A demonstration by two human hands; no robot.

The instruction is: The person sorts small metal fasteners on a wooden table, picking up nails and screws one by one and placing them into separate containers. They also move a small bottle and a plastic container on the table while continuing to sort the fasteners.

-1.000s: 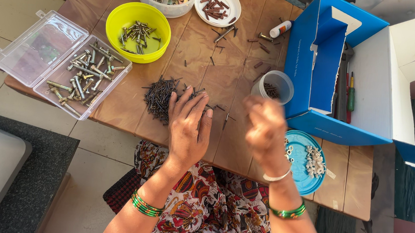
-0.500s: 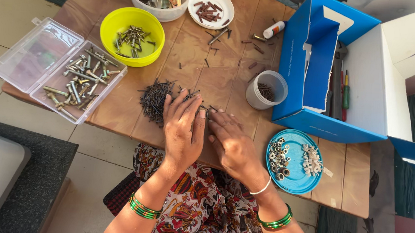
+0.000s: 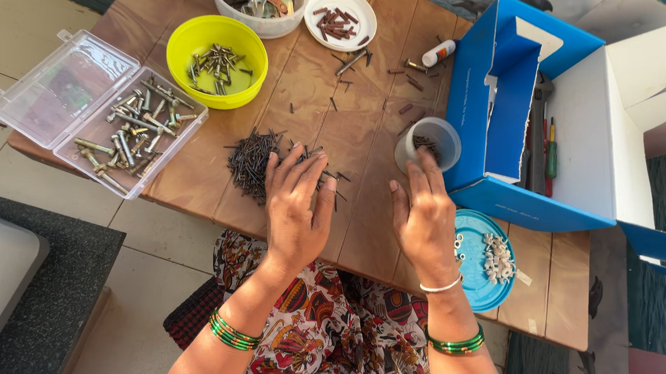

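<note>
Head view: the left hand (image 3: 294, 208) lies flat, palm down and fingers spread, on the table (image 3: 193, 177), touching the pile of dark nails (image 3: 253, 162). The right hand (image 3: 425, 217) hovers open, fingers extended toward the small white cup (image 3: 428, 143).
</note>
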